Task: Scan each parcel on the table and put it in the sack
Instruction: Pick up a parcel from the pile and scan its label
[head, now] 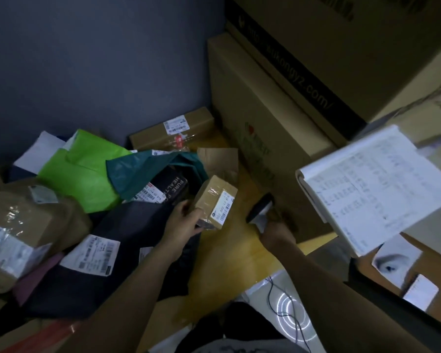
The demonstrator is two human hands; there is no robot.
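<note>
My left hand (186,221) grips a small taped cardboard parcel (211,197) above the yellow table (229,250), its white barcode label (224,208) facing right. To its right, my right hand (275,234) holds a handheld barcode scanner (261,208), whose head points toward the label from a short distance away. A heap of other parcels covers the table's left: a green bag (84,171), a teal bag (143,171), black mailers (127,225) with white labels, a brown wrapped parcel (23,225) and a flat cardboard box (171,131) by the wall. No sack is clearly identifiable.
Large stacked cardboard cartons (290,98) stand right behind the scanner. A clipboard with printed sheets (374,187) juts in at the right. A grey wall (99,59) backs the table. Below, a white device with a cable (290,317) sits near the table's front edge.
</note>
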